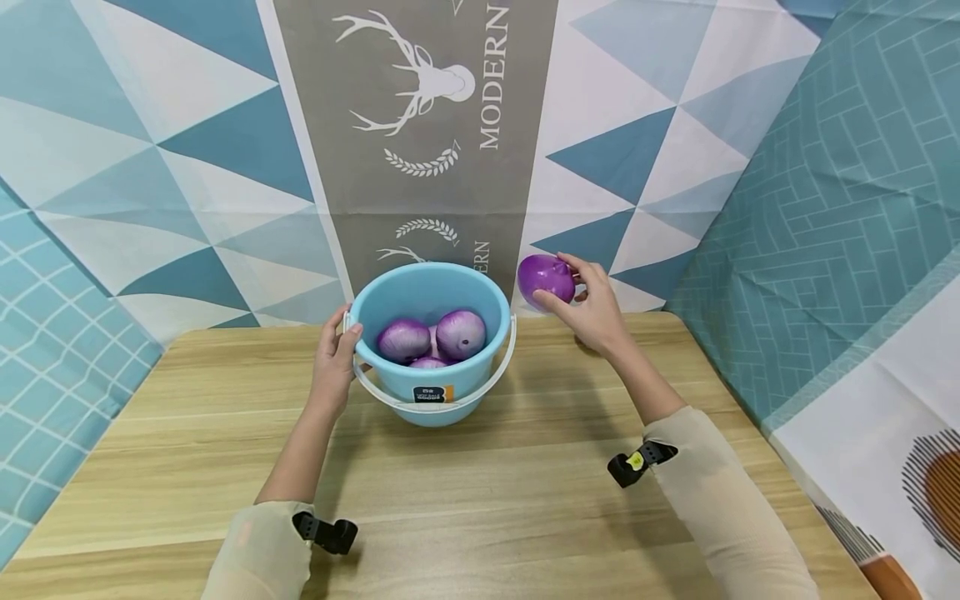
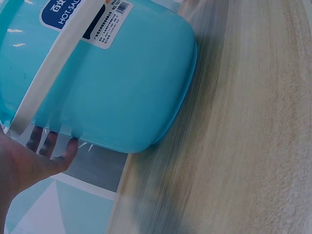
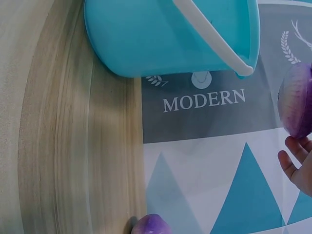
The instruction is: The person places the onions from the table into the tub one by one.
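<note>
A light-blue bucket (image 1: 457, 385) stands on the table, several purple onions (image 1: 404, 340) lying inside it. At the bucket's left side my left hand (image 1: 334, 360) grips the rim, the thumb at the edge near the handle joint; in the left wrist view its fingers reach along the outer wall. My right hand (image 1: 592, 305) holds another purple onion (image 1: 546, 278) between thumb and fingers, raised in the air right of the bucket and apart from it. In the right wrist view one more onion (image 3: 151, 225) sits at the table's back edge; my right hand mostly hides it in the head view.
The bucket's white handle (image 1: 495, 379) hangs down across its front, over a label. A wood-grain table (image 1: 465, 508) runs up to a patterned cloth backdrop (image 1: 442, 183) behind the bucket. Tiled-pattern cloths (image 1: 847, 217) flank the table.
</note>
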Available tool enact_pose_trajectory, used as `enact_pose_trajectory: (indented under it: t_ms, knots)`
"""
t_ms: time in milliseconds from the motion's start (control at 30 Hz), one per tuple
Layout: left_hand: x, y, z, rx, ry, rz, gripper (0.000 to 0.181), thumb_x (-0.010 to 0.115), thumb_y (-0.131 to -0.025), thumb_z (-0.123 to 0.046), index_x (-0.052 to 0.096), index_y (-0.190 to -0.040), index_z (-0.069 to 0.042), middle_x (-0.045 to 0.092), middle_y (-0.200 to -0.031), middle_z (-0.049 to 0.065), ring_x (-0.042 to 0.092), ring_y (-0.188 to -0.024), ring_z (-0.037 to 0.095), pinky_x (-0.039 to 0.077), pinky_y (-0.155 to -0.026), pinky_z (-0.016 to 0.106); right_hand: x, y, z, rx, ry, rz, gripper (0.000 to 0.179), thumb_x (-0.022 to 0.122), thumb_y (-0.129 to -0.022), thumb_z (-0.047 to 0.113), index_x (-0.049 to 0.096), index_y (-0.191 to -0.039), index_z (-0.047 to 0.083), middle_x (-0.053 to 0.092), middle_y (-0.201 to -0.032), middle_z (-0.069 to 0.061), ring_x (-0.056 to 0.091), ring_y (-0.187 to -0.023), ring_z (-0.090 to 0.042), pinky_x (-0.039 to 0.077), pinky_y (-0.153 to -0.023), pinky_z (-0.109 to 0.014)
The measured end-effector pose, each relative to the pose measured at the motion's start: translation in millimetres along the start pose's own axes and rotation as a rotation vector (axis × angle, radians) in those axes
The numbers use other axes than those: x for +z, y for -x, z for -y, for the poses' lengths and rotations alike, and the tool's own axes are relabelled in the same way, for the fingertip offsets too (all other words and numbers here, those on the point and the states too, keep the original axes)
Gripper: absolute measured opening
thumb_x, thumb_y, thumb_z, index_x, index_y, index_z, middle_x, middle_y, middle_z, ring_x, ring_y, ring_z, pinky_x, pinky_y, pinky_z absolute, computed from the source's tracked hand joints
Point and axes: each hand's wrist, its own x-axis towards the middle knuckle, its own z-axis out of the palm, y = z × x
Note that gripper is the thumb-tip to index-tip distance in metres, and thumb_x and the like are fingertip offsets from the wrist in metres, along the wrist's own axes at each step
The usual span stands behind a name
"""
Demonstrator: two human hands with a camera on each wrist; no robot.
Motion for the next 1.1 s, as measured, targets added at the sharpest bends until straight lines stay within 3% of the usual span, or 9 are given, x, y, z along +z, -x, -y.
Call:
enact_pose_trajectory:
  t_ms: [600,900,1100]
  knots:
    - [0.8,-0.4,-0.1,0.011,-0.001,-0.003,0.049,0.045,-0.097,-0.031,0.032,-0.144,-0.025,0.047,-0.119,-0.001,0.052,-0.104,0.015,0.055,-0.071,0.02,5,-6.0,8,-0.031,-0.04,0.006,0.073,0.072,-0.076,0.047,0.046,-0.137,0.017,0.048,-0.118,-0.011,0.045,-0.107,-0.021,0.045,-0.08,-0.036]
    - [-0.3,-0.1,0.1,0.008,-0.009,-0.001,0.05,0.045,-0.097,-0.032,0.032,-0.144,-0.025,0.046,-0.116,0.0,0.053,-0.103,0.015,0.055,-0.073,0.02,7,-8.3,15,-0.038,-0.069,0.017,0.073,0.073,-0.076,0.046,0.046,-0.137,0.017,0.047,-0.12,-0.012,0.044,-0.109,-0.022,0.046,-0.083,-0.046]
    - [-0.5,0.0,0.9,0.005,-0.016,0.0,0.051,0.045,-0.096,-0.034,0.031,-0.144,-0.025,0.044,-0.116,0.001,0.053,-0.103,0.017,0.055,-0.072,0.02,9,-8.5,16,-0.033,-0.067,0.021,0.073,0.073,-0.076,0.046,0.046,-0.137,0.017,0.047,-0.119,-0.01,0.044,-0.108,-0.02,0.044,-0.08,-0.036]
